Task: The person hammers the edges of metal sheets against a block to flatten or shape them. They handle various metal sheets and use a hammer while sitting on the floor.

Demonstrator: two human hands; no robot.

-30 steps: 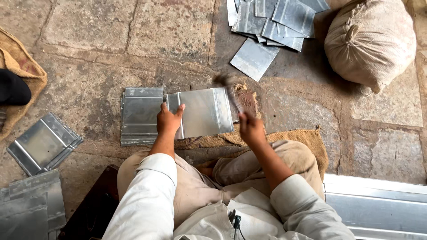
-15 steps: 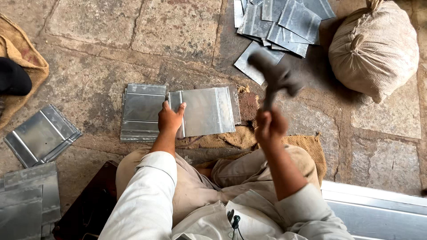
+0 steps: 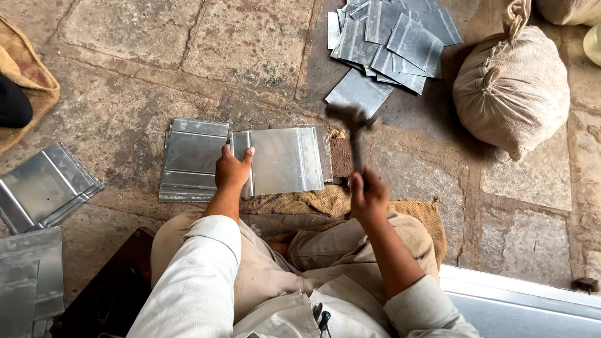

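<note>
While the metal sheet (image 3: 285,161) at frame centre is pressed flat by the open left hand (image 3: 233,170), a hammer (image 3: 354,134) is gripped by the closed right hand (image 3: 368,194).

Floor: rough stone slabs (image 3: 250,44) with dark joints.
Far pile: loose cut metal sheets (image 3: 394,44) heaped at the top, overlapping at odd angles.
Sack: full tan cloth sack (image 3: 513,94), tied at its neck, just right of that pile.
Left edge: folded metal trays (image 3: 44,188) stacked; flat sheets (image 3: 25,275) below them.
Top left: burlap cloth (image 3: 28,81) on the floor.
Bottom right: long metal panel (image 3: 526,307).
</note>
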